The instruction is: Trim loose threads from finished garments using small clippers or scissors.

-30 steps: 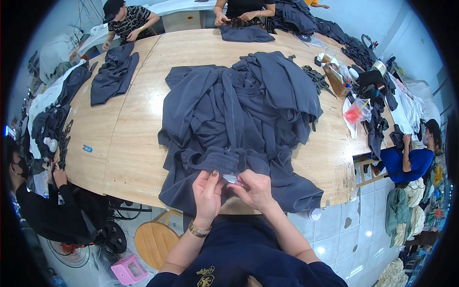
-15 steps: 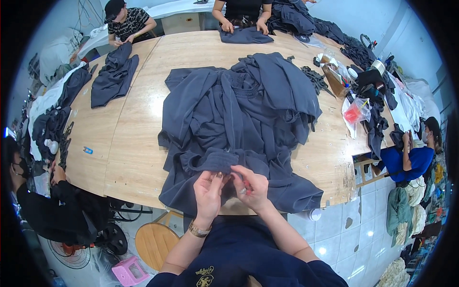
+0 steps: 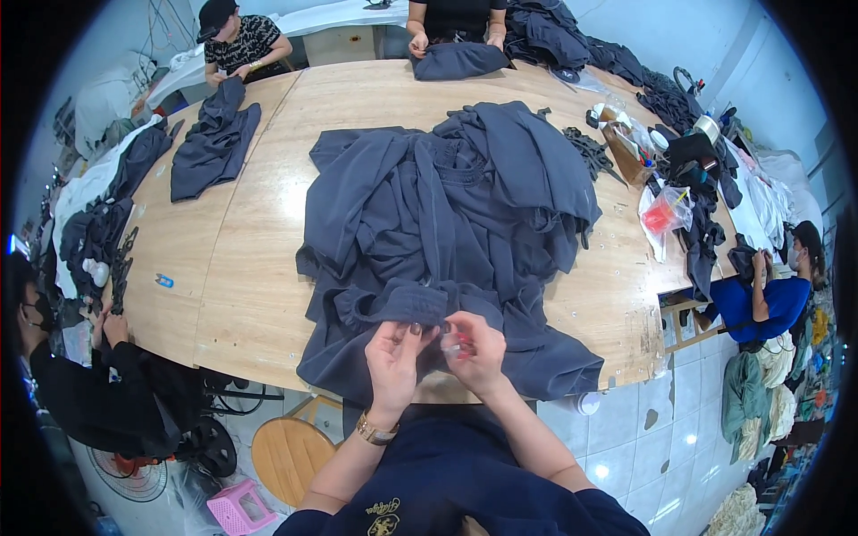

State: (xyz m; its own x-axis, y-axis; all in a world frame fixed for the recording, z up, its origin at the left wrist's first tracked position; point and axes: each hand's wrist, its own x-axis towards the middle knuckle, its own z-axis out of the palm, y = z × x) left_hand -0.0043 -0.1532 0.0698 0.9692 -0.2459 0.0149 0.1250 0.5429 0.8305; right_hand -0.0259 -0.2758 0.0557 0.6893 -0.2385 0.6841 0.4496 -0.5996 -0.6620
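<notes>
A heap of dark grey garments (image 3: 429,192) with gathered elastic waistbands lies on the table before me. My left hand (image 3: 393,357) is closed on the near edge of a gathered waistband (image 3: 407,304), thumb and fingers pinching the cloth. Right beside it, my right hand (image 3: 475,353) is curled with its fingertips at the same edge. Inside its curled fingers shows a small red tool (image 3: 461,345), partly hidden and blurred, so its exact kind is unclear.
A small blue tool (image 3: 164,280) lies on the wooden table (image 3: 255,295) at left. A drink cup with red liquid (image 3: 660,214) stands at right. Co-workers handle dark cloth around the table. A wooden stool (image 3: 291,460) and a pink plastic stool (image 3: 241,507) are at lower left.
My right hand has shifted slightly right along the waistband edge; my left hand barely moves. Across the table, a co-worker has lifted and turned their dark garment.
</notes>
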